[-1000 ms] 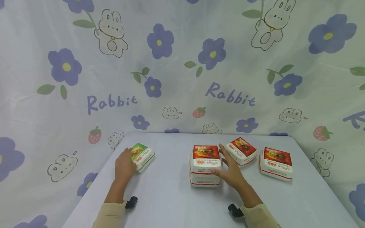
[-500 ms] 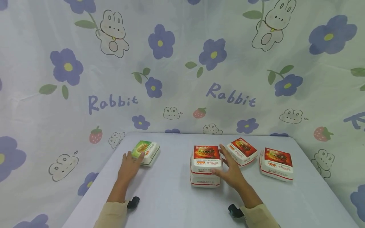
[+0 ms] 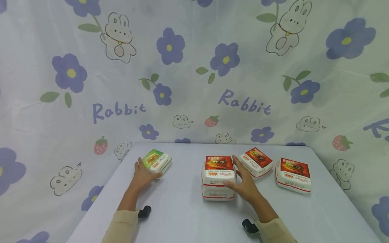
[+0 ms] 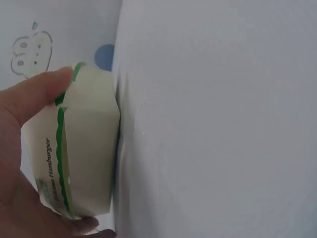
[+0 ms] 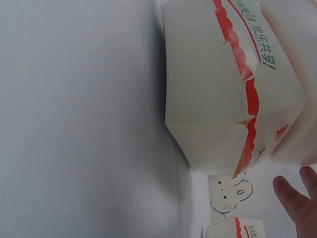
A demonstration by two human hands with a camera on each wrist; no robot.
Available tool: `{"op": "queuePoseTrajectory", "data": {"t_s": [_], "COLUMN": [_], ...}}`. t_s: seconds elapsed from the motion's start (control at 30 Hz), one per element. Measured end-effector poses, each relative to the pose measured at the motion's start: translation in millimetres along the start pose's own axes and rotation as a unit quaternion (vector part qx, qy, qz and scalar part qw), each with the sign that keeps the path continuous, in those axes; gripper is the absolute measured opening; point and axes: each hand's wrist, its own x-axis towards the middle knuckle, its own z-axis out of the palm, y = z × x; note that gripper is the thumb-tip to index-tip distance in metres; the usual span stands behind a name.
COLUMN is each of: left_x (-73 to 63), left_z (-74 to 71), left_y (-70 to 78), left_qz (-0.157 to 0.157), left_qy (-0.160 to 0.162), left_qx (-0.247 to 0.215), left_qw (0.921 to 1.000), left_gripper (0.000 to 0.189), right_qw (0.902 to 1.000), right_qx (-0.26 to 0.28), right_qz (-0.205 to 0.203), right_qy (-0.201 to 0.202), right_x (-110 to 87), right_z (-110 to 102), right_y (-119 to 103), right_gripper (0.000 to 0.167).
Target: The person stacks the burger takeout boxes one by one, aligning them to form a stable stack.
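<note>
My left hand (image 3: 142,176) is around a green-topped burger box (image 3: 158,161) at the far left of the table. In the left wrist view its thumb presses one side of that box (image 4: 91,153), and the fingers reach round the opposite side. Two red-topped burger boxes stand stacked near the middle, the upper box (image 3: 219,173) on the lower box (image 3: 217,193). Beside the stack's right side is my right hand (image 3: 245,185), thumb and fingers spread around the upper box's right edge. In the right wrist view, fingertips (image 5: 285,188) show close to the upper box; contact is unclear.
Two more red-topped burger boxes lie right of the stack: a turned one (image 3: 257,162) behind the right hand, another (image 3: 293,176) farther right. The white table (image 3: 179,216) ends at a patterned curtain (image 3: 194,67).
The green burger box has shifted slightly away and to the right. My left hand has gone from its left side to a hold round it, thumb on the near right side. The right hand stays put.
</note>
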Motion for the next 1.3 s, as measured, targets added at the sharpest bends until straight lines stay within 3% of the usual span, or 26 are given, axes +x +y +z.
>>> {"op": "queuePoseTrajectory", "data": {"t_s": [0.17, 0.37, 0.77, 1.3], "left_x": [3.0, 1.4, 0.5, -6.1], "left_z": [0.7, 1.1, 4.9, -3.0], "left_y": [-2.5, 4.4, 15.7, 58.7], "left_qz": [0.021, 0.039, 0.070, 0.130], "left_qy": [0.000, 0.001, 0.001, 0.007], "left_qx": [-0.025, -0.050, -0.046, -0.062], "left_qw": [0.9995, 0.9980, 0.9964, 0.9895], "left_gripper": [0.142, 0.139, 0.139, 0.129], "right_qw": [1.0000, 1.0000, 0.9999, 0.9999], "right_qx": [0.002, 0.005, 0.003, 0.009], "right_qz": [0.003, -0.003, -0.014, 0.004], "right_qy": [-0.002, -0.002, 0.000, 0.000], "right_x": [0.4, 0.2, 1.5, 7.0], "right_z": [0, -1, -1, 0], "right_y": [0, -1, 1, -3], "right_gripper": [0.100, 0.100, 0.100, 0.098]}}
